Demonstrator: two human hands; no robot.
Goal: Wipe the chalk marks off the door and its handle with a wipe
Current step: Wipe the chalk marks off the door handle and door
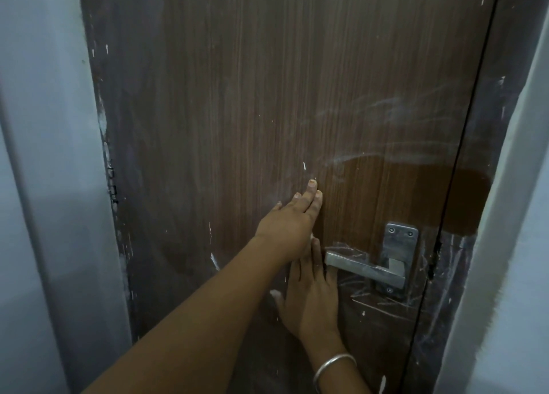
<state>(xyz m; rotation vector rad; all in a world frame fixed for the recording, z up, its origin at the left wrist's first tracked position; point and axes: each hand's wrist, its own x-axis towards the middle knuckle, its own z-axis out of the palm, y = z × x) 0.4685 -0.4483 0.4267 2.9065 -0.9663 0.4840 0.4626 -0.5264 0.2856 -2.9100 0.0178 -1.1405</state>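
Brown wood-grain door [267, 96]: white chalk marks [386, 111] above and below the brushed-metal lever handle [365, 267].
Left hand [289, 218]: fingers straight, flat on the door, up-left of the handle.
Right hand [312, 298], silver bangle [332, 364]: flat on the door left of the handle's free end, fingertips under the left wrist.
White scrap [274, 293] beside the right thumb; cannot tell if it is the wipe.

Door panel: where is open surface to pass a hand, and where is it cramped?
Free: the door above the left hand, and leftward to the pale wall. Crowded: beside the handle, where the right hand sits beneath the left.
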